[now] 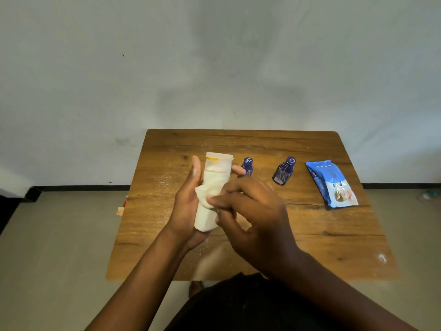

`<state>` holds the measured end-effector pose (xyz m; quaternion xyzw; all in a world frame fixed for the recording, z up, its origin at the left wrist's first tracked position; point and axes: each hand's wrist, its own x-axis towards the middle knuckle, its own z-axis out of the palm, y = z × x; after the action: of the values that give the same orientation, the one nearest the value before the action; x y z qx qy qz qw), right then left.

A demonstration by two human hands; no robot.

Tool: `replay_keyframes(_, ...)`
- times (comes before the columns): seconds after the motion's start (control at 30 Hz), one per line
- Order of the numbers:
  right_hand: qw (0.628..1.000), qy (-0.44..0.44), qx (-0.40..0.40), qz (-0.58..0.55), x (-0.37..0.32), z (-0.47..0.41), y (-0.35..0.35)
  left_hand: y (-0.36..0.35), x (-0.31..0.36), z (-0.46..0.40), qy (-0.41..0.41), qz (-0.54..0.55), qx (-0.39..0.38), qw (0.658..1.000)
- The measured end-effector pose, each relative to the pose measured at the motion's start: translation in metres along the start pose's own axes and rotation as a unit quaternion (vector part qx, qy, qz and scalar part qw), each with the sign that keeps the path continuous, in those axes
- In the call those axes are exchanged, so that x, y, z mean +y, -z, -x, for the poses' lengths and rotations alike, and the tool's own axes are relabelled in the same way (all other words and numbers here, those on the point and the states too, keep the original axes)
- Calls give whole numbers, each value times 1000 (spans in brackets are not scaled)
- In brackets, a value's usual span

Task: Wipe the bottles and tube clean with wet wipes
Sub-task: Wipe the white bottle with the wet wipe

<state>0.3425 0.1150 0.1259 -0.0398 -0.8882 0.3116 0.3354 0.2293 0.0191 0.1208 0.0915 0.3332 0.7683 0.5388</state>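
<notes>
The left hand [188, 206] cups a pale, soft-looking tube [211, 187] upright above the wooden table [310, 247], palm closed around its lower part, which it partly hides. The right hand [253, 218] pinches a crumpled white wet wipe [204, 199] against the tube's side. Farther right stand two small glossy blue bottles [285, 170], the nearer one [247, 166] half hidden by fingertips, then a flat blue wipes packet [331, 185].
</notes>
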Motion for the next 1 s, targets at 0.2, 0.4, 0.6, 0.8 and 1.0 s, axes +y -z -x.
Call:
replay_keyframes(0.2,996,-30,89,7,10,-25,14,3,-9,7,53,-2,-86,995)
replay_keyframes(0.4,1000,-2,9,30,-10,-2,7,-9,-1,3,-11,-22,-69,997)
replay_keyframes(0.6,994,3,64,85,-4,-13,13,-7,-4,3,-17,-71,3,997)
replay_keyframes(0.8,987,-22,120,102,4,-27,15,-10,-2,2,-54,-96,66,992)
replay_keyframes(1.0,999,7,-12,42,-5,3,5,-5,2,-2,-84,-96,18,992)
